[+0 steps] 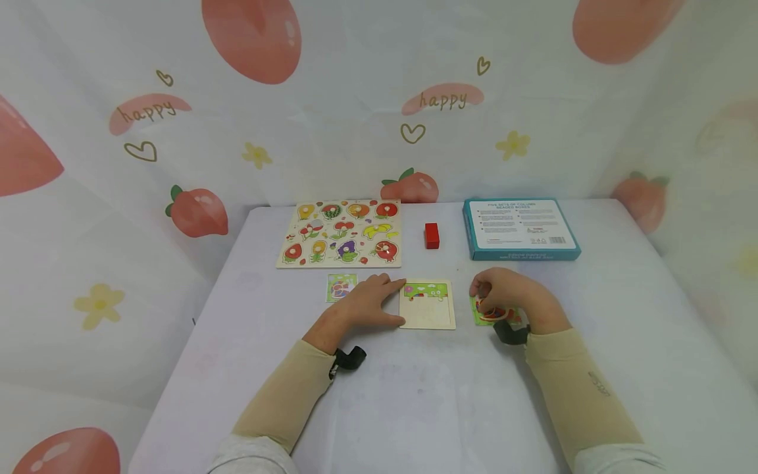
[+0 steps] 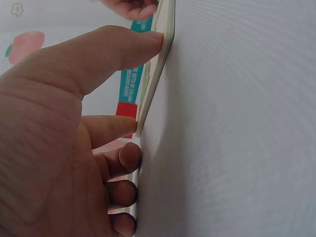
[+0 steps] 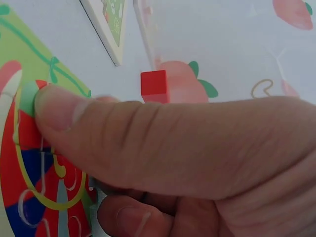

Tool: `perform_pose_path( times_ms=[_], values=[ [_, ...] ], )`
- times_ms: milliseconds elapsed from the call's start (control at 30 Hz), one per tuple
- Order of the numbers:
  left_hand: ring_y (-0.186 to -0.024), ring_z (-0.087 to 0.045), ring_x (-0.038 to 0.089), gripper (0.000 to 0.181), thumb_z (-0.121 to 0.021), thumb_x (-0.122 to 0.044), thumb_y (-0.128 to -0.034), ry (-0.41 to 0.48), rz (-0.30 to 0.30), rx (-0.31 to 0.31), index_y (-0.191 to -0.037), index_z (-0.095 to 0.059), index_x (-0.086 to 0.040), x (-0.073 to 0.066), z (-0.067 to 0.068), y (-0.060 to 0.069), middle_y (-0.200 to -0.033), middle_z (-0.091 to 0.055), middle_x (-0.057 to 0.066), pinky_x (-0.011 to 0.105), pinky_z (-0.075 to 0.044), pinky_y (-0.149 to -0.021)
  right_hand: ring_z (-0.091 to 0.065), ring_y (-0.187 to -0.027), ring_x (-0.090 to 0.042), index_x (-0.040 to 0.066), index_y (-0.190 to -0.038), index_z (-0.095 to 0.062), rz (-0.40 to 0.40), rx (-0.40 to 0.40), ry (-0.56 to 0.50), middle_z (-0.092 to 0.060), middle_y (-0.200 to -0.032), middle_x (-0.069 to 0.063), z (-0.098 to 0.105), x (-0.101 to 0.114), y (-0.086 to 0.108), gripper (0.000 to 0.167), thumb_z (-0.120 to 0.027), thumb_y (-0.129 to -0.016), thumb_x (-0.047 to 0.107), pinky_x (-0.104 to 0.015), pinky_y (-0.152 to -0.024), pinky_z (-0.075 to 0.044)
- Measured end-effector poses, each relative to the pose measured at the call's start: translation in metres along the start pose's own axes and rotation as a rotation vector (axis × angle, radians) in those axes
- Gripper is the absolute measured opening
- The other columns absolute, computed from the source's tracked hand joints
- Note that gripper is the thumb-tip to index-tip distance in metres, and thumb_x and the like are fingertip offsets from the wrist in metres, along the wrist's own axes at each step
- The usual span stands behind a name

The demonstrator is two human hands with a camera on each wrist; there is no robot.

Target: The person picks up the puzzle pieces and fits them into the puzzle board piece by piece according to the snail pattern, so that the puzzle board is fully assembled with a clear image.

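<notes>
In the head view a small wooden jigsaw board (image 1: 425, 313) has green pieces along its top and a bare lower part. My left hand (image 1: 368, 301) touches its left edge, thumb near the lower corner and index finger at the upper one; the left wrist view shows the other fingers (image 2: 123, 192) curled beside the board. My right hand (image 1: 514, 294) is over a group of colourful jigsaw pieces (image 1: 482, 318) to the right. The right wrist view shows its thumb on a red, blue and green jigsaw piece (image 3: 27, 131), pinching it, with the fingertips behind partly hidden.
A small picture card (image 1: 341, 287) lies left of the jigsaw board. Behind it are a wooden fruit puzzle (image 1: 340, 234), a red block (image 1: 431, 236) and a blue-edged box (image 1: 524, 229). A printed cloth (image 1: 331, 131) hangs behind the white table (image 1: 391, 408).
</notes>
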State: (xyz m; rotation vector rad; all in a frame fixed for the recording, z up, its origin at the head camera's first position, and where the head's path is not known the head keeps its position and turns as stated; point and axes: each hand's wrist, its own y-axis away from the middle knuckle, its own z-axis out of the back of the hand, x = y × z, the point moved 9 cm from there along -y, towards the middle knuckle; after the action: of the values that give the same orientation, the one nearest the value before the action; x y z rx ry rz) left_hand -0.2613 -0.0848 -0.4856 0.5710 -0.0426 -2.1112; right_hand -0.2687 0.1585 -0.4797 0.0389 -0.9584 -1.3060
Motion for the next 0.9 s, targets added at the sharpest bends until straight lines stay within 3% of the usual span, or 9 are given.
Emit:
perform_pose_path(
  times_ms=[900],
  values=[
    [-0.113,-0.045,0.021,0.086,-0.074,-0.051,-0.0873,0.002,-0.005,0.0,-0.16,-0.039,-0.022,-0.001,0.0008,0.0003,-0.131,-0.05,0.005,0.04,-0.043,-0.099,-0.057,-0.094,-0.026,0.013,-0.1,-0.068,0.052,-0.021,0.005,-0.062,-0.095,-0.007,-0.0004,0.0071,-0.002,0.019,-0.078,-0.086,0.004,-0.04,-0.08,-0.049]
  ],
)
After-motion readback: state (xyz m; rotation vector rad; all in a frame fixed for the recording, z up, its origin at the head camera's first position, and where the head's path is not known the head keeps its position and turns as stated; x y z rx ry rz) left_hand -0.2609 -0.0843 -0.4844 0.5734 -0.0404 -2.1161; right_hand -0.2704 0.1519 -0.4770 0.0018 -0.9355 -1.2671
